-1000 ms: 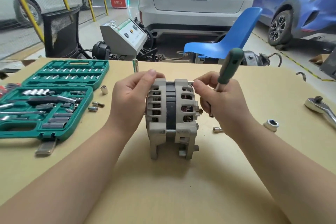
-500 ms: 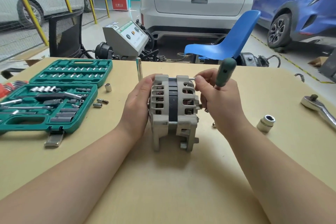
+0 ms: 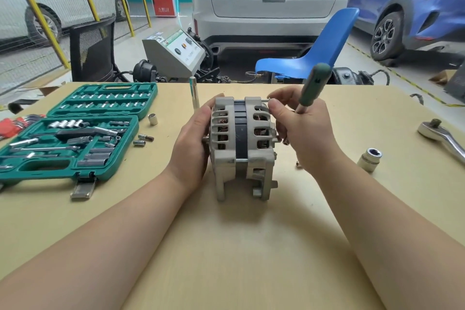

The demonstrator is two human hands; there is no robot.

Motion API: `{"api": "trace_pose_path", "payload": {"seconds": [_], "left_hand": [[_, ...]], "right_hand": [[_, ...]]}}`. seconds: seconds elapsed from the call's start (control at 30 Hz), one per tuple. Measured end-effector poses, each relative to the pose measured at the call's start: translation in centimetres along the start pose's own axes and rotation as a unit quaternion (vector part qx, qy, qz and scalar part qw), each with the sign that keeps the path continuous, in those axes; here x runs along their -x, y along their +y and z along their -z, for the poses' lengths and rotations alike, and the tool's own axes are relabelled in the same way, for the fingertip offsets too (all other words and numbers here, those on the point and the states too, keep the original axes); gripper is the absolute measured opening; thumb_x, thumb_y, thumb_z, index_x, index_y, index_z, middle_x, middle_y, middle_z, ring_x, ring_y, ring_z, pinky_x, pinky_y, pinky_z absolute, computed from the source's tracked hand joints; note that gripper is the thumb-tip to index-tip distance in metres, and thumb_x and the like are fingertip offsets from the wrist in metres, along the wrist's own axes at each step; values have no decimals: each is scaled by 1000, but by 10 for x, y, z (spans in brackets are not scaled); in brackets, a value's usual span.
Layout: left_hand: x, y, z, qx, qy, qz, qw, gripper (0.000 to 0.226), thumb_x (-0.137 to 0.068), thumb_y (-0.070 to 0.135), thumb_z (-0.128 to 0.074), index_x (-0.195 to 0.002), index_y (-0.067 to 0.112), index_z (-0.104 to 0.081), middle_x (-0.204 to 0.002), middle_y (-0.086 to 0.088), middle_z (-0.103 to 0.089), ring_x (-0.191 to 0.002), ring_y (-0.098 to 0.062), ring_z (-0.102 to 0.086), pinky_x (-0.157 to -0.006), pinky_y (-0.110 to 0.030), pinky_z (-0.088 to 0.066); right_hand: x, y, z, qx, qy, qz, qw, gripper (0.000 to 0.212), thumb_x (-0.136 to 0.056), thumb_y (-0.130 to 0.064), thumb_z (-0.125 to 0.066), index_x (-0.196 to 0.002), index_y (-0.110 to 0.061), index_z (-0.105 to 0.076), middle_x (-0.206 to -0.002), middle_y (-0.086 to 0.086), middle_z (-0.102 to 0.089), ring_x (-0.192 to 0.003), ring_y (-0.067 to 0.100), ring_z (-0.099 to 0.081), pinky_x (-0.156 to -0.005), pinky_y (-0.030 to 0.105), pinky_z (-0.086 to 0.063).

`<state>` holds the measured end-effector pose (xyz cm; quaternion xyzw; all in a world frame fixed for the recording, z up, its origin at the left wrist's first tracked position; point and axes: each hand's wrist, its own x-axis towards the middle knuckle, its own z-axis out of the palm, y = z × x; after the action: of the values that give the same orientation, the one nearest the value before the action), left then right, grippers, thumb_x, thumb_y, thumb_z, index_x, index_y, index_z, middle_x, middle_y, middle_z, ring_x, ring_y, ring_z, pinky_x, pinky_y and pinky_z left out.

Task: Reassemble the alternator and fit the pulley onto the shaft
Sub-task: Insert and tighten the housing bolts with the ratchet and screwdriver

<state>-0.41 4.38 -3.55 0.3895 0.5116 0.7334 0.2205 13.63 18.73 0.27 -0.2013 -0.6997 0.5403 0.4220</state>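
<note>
The grey alternator (image 3: 242, 148) stands upright on the tan table (image 3: 239, 246), its two housing halves joined around a dark middle band. My left hand (image 3: 193, 141) presses flat against its left face, where the shaft end pokes out. My right hand (image 3: 299, 128) is at the right face, fingertips pinching a long through bolt (image 3: 264, 101) at the top edge. The same hand keeps a green-handled driver (image 3: 313, 84) tucked in its palm, handle pointing up. A second through bolt (image 3: 241, 160) shows low on the housing. I see no pulley.
An open green socket set (image 3: 75, 133) lies at the left, with loose sockets (image 3: 144, 137) beside it. An extension bar (image 3: 193, 95) stands behind the alternator. A large socket (image 3: 370, 159) and a ratchet (image 3: 442, 137) lie at the right. Blue chair and parked cars beyond the table.
My left hand slid from the top of the alternator down onto its left face. My right hand stayed on the top bolt, and the view shifted slightly.
</note>
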Motion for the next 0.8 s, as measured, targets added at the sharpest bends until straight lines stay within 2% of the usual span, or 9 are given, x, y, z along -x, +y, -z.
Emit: {"api": "trace_pose_path", "payload": {"seconds": [0.07, 0.1, 0.17, 0.23, 0.37, 0.53, 0.63, 0.73, 0.8], "left_hand": [[2, 1, 0, 26, -35, 14, 999, 39, -117, 31, -36, -137, 29, -68, -136, 0, -73, -131, -19, -66, -106, -35, -55], [3, 2, 1, 45, -45, 30, 998, 39, -113, 42, -42, -143, 27, -64, -142, -5, -69, -136, -25, -63, -110, -42, -53], [4, 2, 3, 57, -46, 53, 996, 67, -100, 62, -61, -154, 23, -52, -150, -11, -63, -141, -33, -58, -118, -57, -43], [5, 2, 4, 38, -45, 51, 997, 88, -88, 69, -72, -157, 20, -47, -151, -13, -61, -142, -36, -56, -120, -64, -38], [6, 5, 3, 21, -36, 48, 998, 96, -81, 72, -77, -156, 19, -48, -149, -14, -62, -139, -37, -59, -118, -67, -41], [8, 2, 0, -24, 22, -20, 999, 62, -96, 51, -62, -153, 28, -52, -149, 1, -64, -140, -23, -59, -119, -57, -45], [13, -2, -5, -68, 84, -108, 988, 40, -103, 44, -59, -141, 30, -62, -138, 7, -70, -132, -22, -65, -109, -46, -55], [14, -4, -6, -80, 107, -136, 982, 35, -105, 39, -59, -136, 26, -67, -130, 6, -74, -125, -23, -69, -98, -37, -61], [15, -2, -5, -81, 113, -134, 981, 36, -105, 37, -60, -136, 21, -68, -128, 5, -75, -122, -22, -71, -95, -34, -62]], "right_hand": [[0, 0, 0, 5, 7, -8, 1000, 15, -100, -13, -72, -88, -22, -72, -67, -6, -64, -49, 12, -50, -44, 21, -44], [0, 1, 0, 13, 12, -9, 1000, 15, -101, -18, -72, -86, -19, -72, -68, -3, -63, -51, 13, -50, -46, 22, -44], [0, 3, -2, 35, 20, -10, 999, 26, -104, -29, -69, -85, -10, -69, -71, 2, -61, -57, 15, -51, -51, 27, -46], [0, 4, -2, 48, 20, -2, 999, 34, -104, -38, -68, -89, -7, -68, -74, 4, -60, -63, 17, -51, -58, 33, -48], [1, 3, 4, 38, 3, 27, 999, 8, -98, -28, -71, -91, -32, -72, -81, -10, -67, -64, 11, -55, -59, 28, -45], [0, 3, 0, 43, 11, 19, 999, 17, -100, -20, -72, -86, -31, -71, -80, -4, -66, -64, 18, -54, -52, 27, -47], [-1, 3, -3, 42, 22, -4, 999, 21, -104, -27, -67, -90, -12, -70, -77, 6, -62, -62, 17, -52, -46, 21, -47], [-1, 5, -4, 50, 24, -8, 998, 34, -106, -35, -65, -89, -5, -66, -74, 10, -58, -61, 17, -50, -47, 24, -47], [-1, 6, -2, 49, 19, 4, 999, 24, -105, -32, -66, -91, -12, -68, -76, 10, -60, -61, 15, -52, -47, 23, -48]]}}
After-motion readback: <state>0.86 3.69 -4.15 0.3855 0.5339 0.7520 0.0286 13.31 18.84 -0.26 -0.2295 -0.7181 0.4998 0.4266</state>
